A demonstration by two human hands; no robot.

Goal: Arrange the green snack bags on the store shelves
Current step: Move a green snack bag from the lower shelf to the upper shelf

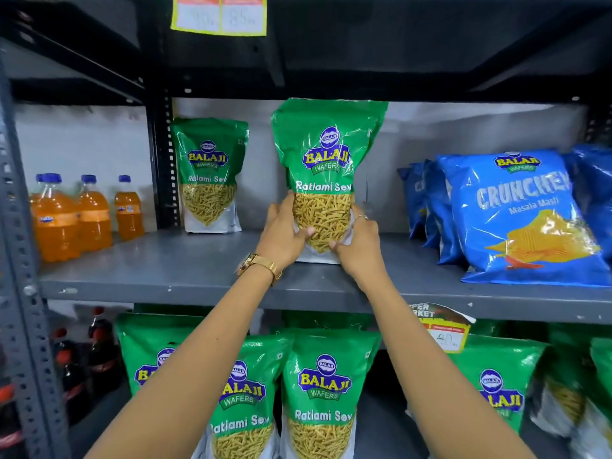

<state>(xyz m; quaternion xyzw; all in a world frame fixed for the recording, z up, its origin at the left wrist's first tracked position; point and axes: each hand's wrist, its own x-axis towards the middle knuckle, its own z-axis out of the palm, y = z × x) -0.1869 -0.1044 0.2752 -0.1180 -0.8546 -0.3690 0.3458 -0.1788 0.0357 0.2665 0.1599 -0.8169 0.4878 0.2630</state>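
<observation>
Grey metal shelf point(198, 270), middle tier: mostly bare board on both sides of the grip. Judged from the layout, stocking of this tier is early. One green snack bag point(209, 175) stands upright well to the left of the grip, back against the wall; a second one, the held bag point(326, 167), is being set down mid-shelf.

Below the grip, the lower tier carries a row of green bags point(319, 392), upright and crowded, some leaning. Whether those are finished stock or supply to move up, I cannot tell.

To the right of the grip, blue snack bags point(520, 217) lean in a stack. Far left, past the upright post, orange drink bottles point(86, 217).

Grip: both hands clamp the held bag low down, at its clear window. Left hand point(284, 236) wraps the left edge, thumb across the front; right hand point(359, 243) takes the right edge, fingers curled in on the lower front. The grip is closed narrow on the pouch. The bag's white base touches or nearly touches the shelf; it stands upright, not yet released.
</observation>
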